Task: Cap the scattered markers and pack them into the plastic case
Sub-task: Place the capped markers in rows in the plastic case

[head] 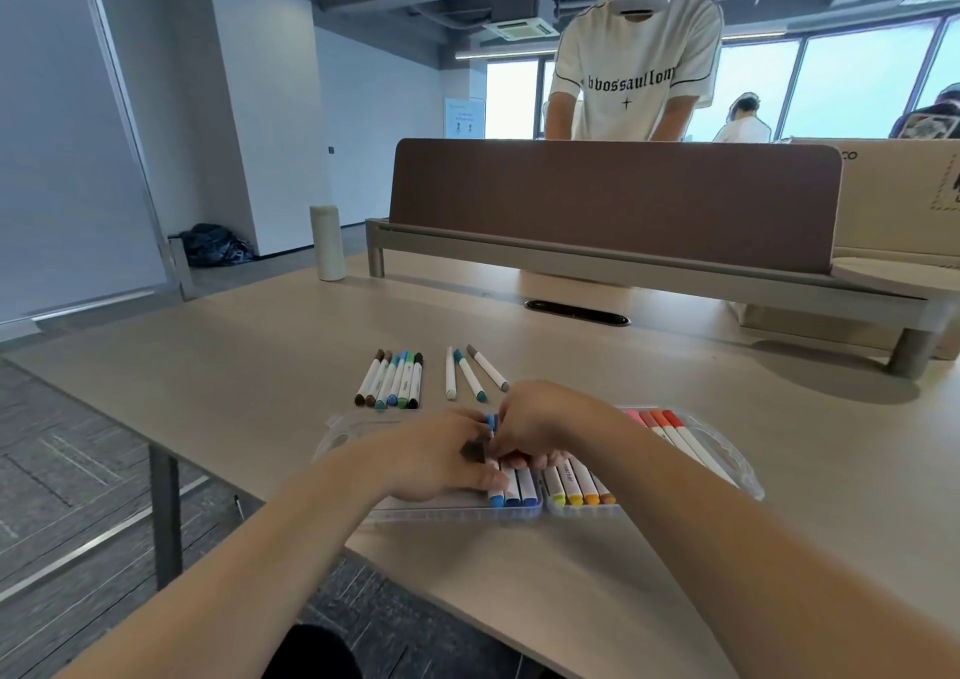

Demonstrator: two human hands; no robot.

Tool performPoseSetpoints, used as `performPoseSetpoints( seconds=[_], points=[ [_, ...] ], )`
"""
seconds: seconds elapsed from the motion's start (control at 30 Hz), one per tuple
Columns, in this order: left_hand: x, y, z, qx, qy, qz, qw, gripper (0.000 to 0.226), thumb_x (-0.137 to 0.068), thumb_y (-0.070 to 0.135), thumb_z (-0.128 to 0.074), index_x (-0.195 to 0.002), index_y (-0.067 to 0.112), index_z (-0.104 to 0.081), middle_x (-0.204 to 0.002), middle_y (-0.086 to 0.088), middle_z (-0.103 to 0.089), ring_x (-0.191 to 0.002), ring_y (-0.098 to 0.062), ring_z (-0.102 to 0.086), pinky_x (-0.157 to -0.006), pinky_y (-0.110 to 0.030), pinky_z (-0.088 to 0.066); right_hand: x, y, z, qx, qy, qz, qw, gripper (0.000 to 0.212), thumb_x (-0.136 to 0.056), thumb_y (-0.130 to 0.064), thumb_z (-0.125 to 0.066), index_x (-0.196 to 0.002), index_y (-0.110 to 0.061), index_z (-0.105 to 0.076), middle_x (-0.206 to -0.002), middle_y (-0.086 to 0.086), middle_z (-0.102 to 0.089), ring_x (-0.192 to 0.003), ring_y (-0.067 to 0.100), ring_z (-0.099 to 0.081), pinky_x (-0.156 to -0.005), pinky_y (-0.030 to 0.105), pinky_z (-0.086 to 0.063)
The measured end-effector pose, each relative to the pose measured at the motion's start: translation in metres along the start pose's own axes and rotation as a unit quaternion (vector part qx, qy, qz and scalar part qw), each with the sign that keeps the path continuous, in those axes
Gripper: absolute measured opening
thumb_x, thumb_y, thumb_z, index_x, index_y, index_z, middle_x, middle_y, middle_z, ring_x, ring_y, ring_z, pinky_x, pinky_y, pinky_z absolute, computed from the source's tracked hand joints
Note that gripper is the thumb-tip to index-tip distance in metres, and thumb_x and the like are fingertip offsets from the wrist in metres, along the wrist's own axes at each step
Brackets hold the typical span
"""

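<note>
Two bare forearms reach in from the bottom edge and meet over the clear plastic case [730,452], which lies open on the worktop [249,382] near its front edge.

Left hand [441,457] – lies over the case's left half, thumb against the blue markers [511,492]; a small dark thing at its fingertips is too blurred to name.
Right hand [540,424] – fingers curled, tips bunched down on the same barrels. Pinching or only pressing: cannot tell, for either hand.

Right half of case: yellow-to-orange markers [581,486] by the seam, pink-to-red markers [667,431] farther right. All capped.

Behind the case, loose on the worktop: a tight row of six capped markers [392,379], browns through greens to black; just right of it, three capped markers [472,373] fanned apart.

Far left edge: white bottle [327,242], upright. Brown divider panel [613,200] behind; a person in a white T-shirt [636,65] stands beyond it.
</note>
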State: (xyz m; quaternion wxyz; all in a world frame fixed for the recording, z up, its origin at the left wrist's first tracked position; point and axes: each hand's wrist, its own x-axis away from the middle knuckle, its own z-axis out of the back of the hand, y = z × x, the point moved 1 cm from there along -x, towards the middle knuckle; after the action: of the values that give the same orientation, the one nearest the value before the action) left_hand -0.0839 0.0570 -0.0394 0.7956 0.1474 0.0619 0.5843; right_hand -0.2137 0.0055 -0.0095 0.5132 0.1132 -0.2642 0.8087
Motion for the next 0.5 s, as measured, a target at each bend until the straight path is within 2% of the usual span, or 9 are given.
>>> performPoseSetpoints(
  seconds=[0.1, 0.17, 0.33, 0.4, 0.5],
  points=[
    [-0.004, -0.004, 0.000, -0.003, -0.016, -0.006, 1.000, 0.050, -0.083, 0.059, -0.059, -0.125, 0.032, -0.064, -0.134, 0.013, -0.051, -0.125, -0.008, -0.047, -0.107, -0.039, -0.039, -0.004, -0.003, -0.001, 0.012, -0.005, -0.011, 1.000, 0.030, -0.099, -0.024, -0.054, -0.072, -0.011, -0.056, -0.065, 0.004, -0.048, -0.052, 0.014, -0.041, -0.052, 0.025, -0.035],
    [-0.006, -0.005, 0.000, 0.000, -0.017, -0.002, 1.000, 0.050, -0.082, 0.059, -0.062, -0.124, 0.033, -0.064, -0.133, 0.013, -0.052, -0.122, -0.010, -0.049, -0.106, -0.040, -0.041, -0.008, -0.005, -0.002, 0.015, 0.000, -0.013, 1.000, 0.029, -0.098, -0.022, -0.055, -0.072, -0.010, -0.057, -0.065, 0.004, -0.049, -0.051, 0.013, -0.041, -0.053, 0.025, -0.037],
    [-0.002, -0.003, 0.002, -0.019, -0.013, -0.001, 1.000, 0.049, -0.085, 0.059, -0.060, -0.126, 0.030, -0.063, -0.136, 0.010, -0.052, -0.122, -0.012, -0.051, -0.104, -0.037, -0.043, -0.010, -0.008, 0.003, 0.041, -0.032, -0.029, 0.998, 0.033, -0.100, -0.022, -0.051, -0.069, -0.011, -0.055, -0.062, 0.001, -0.048, -0.047, 0.010, -0.039, -0.048, 0.020, -0.035],
    [-0.001, -0.007, 0.006, 0.022, 0.011, 0.020, 1.000, 0.049, -0.086, 0.054, -0.063, -0.125, 0.025, -0.064, -0.129, 0.007, -0.059, -0.116, -0.014, -0.056, -0.101, -0.038, -0.045, -0.009, -0.010, 0.007, 0.039, -0.043, -0.034, 0.998, 0.032, -0.100, -0.024, -0.050, -0.071, -0.012, -0.054, -0.062, 0.000, -0.047, -0.047, 0.010, -0.038, -0.046, 0.019, -0.032],
    [0.002, -0.020, 0.021, 0.094, 0.104, 0.077, 0.987, 0.038, -0.091, 0.041, -0.063, -0.123, 0.020, -0.065, -0.120, 0.004, -0.066, -0.103, -0.013, -0.062, -0.093, -0.031, -0.049, -0.016, -0.017, 0.013, 0.034, 0.004, -0.037, 0.999, 0.029, -0.098, -0.029, -0.052, -0.077, -0.011, -0.057, -0.062, 0.003, -0.050, -0.046, 0.011, -0.038, -0.046, 0.021, -0.031]
  ],
)
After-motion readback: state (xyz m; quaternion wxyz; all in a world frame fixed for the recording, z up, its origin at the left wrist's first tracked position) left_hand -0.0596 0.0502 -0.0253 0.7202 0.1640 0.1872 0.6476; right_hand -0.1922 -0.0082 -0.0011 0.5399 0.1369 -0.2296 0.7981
